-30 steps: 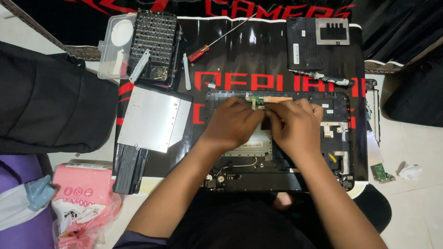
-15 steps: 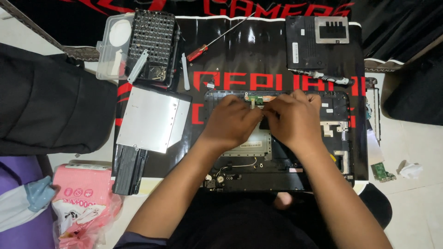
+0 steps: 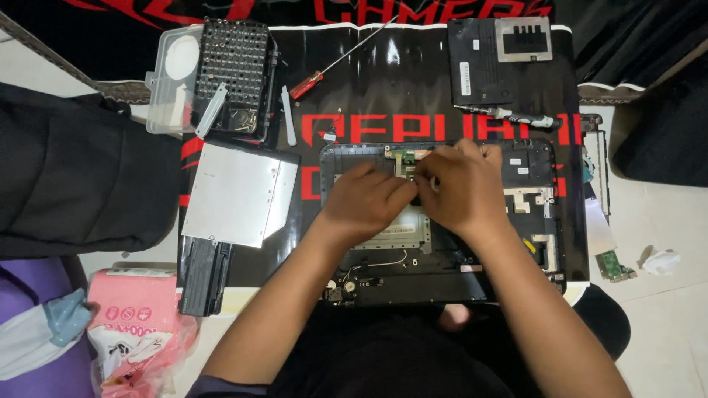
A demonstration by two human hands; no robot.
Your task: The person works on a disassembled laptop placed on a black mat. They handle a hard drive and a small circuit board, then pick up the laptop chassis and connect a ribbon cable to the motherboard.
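Left hand (image 3: pixel 366 200) and right hand (image 3: pixel 459 184), fingers curled and meeting, pinch something unidentifiable over the opened black plastic laptop chassis (image 3: pixel 531 221).

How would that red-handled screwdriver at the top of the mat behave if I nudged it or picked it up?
The red-handled screwdriver has a rounded handle and a long thin shaft, so a sideways nudge would probably roll it. The mat looks glossy, so it may slide too. It is slim and looks stiff, so it should lift easily, though likely heavier at the handle.
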